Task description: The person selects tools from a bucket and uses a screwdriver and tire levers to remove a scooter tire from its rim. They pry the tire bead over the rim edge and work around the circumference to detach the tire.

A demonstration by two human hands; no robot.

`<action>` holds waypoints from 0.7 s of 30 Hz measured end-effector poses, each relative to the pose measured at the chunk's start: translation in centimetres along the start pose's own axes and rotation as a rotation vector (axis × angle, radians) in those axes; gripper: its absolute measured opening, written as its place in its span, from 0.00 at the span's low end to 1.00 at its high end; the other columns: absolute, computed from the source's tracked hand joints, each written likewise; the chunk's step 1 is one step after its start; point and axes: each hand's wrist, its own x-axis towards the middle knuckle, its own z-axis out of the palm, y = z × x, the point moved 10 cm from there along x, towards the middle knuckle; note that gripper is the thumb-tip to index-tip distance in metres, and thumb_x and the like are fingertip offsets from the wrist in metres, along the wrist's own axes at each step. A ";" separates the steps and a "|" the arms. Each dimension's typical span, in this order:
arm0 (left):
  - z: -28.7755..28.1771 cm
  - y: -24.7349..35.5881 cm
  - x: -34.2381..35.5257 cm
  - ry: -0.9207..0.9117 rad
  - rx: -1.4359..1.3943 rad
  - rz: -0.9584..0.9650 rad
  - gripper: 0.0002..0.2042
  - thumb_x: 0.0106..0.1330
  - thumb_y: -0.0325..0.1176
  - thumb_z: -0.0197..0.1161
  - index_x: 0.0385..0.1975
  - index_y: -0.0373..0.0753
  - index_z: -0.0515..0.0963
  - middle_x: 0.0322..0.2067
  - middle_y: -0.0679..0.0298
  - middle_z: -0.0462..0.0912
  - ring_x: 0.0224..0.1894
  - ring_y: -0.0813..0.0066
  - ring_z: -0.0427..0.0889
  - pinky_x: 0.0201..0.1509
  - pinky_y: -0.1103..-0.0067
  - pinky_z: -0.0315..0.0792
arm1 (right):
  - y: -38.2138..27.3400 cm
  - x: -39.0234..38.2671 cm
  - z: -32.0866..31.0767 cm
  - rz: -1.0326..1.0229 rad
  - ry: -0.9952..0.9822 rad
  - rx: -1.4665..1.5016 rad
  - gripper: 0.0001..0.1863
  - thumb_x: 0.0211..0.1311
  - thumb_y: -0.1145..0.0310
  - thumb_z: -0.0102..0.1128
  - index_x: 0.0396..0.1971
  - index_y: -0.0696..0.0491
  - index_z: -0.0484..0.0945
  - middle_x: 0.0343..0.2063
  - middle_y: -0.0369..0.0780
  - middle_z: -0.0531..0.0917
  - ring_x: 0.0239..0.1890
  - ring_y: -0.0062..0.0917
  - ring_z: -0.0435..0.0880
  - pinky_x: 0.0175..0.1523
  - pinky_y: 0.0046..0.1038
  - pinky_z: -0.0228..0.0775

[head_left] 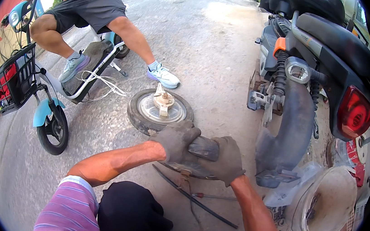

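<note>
Motorbike (292, 112) stands toward the right edge of the road (228, 52), scooter (93, 57) toward the left; its rider (85, 8) has one shoe (164, 75) down, probably for balance. Wheel (142, 110) with pale hub (164, 98) lies flat. Dark tyre (204, 148) sits just to its near side, apparently tipped up, long axis left-to-right, tread upward; exact tilt unclear. Left hand (174, 140) and right hand (226, 160), gloved, grip it from both sides, presumably for steadiness.

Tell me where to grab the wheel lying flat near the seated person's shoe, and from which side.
Take the wheel by opposite edges of its tyre, probably best from left and right: it lies flat, a pale fitting juts up at its middle, and the shoe is close beyond its far edge.
</note>
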 end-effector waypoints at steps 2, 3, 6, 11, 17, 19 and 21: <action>-0.1 0.0 0.1 0.039 0.000 0.018 0.36 0.52 0.50 0.81 0.58 0.37 0.78 0.48 0.49 0.81 0.54 0.48 0.82 0.58 0.59 0.77 | 0.2 0.1 0.1 -0.004 0.003 -0.010 0.34 0.42 0.55 0.83 0.48 0.59 0.82 0.42 0.51 0.82 0.48 0.48 0.82 0.54 0.46 0.75; -0.1 0.1 0.2 0.050 0.003 0.032 0.36 0.52 0.50 0.81 0.58 0.37 0.78 0.47 0.49 0.81 0.53 0.47 0.82 0.57 0.58 0.77 | 0.4 0.1 0.2 -0.006 0.004 -0.015 0.35 0.42 0.54 0.84 0.48 0.59 0.81 0.42 0.51 0.82 0.48 0.48 0.82 0.54 0.46 0.75; -0.5 0.4 0.3 0.078 0.018 0.096 0.35 0.52 0.51 0.81 0.56 0.37 0.78 0.46 0.49 0.81 0.52 0.46 0.82 0.56 0.58 0.76 | 1.4 -0.1 1.0 0.044 -0.068 0.008 0.39 0.45 0.49 0.83 0.54 0.57 0.80 0.49 0.51 0.80 0.55 0.48 0.79 0.61 0.47 0.72; 0.0 0.1 0.3 0.042 0.022 0.072 0.31 0.53 0.51 0.81 0.50 0.37 0.79 0.44 0.49 0.81 0.50 0.46 0.82 0.54 0.58 0.77 | 1.0 -0.1 1.2 -0.009 -0.068 -0.020 0.38 0.46 0.48 0.83 0.52 0.56 0.80 0.47 0.50 0.80 0.53 0.47 0.80 0.59 0.46 0.73; 0.5 0.1 0.4 -0.002 0.035 0.081 0.29 0.54 0.52 0.80 0.47 0.38 0.80 0.43 0.50 0.82 0.50 0.47 0.83 0.52 0.57 0.78 | 1.1 0.0 2.1 0.002 -0.145 -0.067 0.35 0.48 0.47 0.82 0.50 0.56 0.81 0.45 0.51 0.81 0.50 0.48 0.82 0.56 0.46 0.76; 0.6 0.0 0.6 -0.011 0.032 0.081 0.28 0.54 0.52 0.80 0.47 0.38 0.80 0.43 0.50 0.82 0.50 0.47 0.83 0.53 0.57 0.78 | 1.4 0.2 2.6 0.019 -0.183 -0.064 0.35 0.48 0.47 0.82 0.50 0.56 0.81 0.45 0.51 0.82 0.50 0.48 0.83 0.56 0.46 0.77; 0.3 -0.2 0.6 -0.009 0.021 0.043 0.29 0.54 0.52 0.80 0.47 0.38 0.80 0.44 0.50 0.82 0.51 0.47 0.83 0.54 0.57 0.77 | 1.9 0.4 3.1 0.049 -0.235 -0.039 0.35 0.49 0.46 0.81 0.49 0.56 0.82 0.45 0.51 0.82 0.50 0.48 0.83 0.56 0.46 0.77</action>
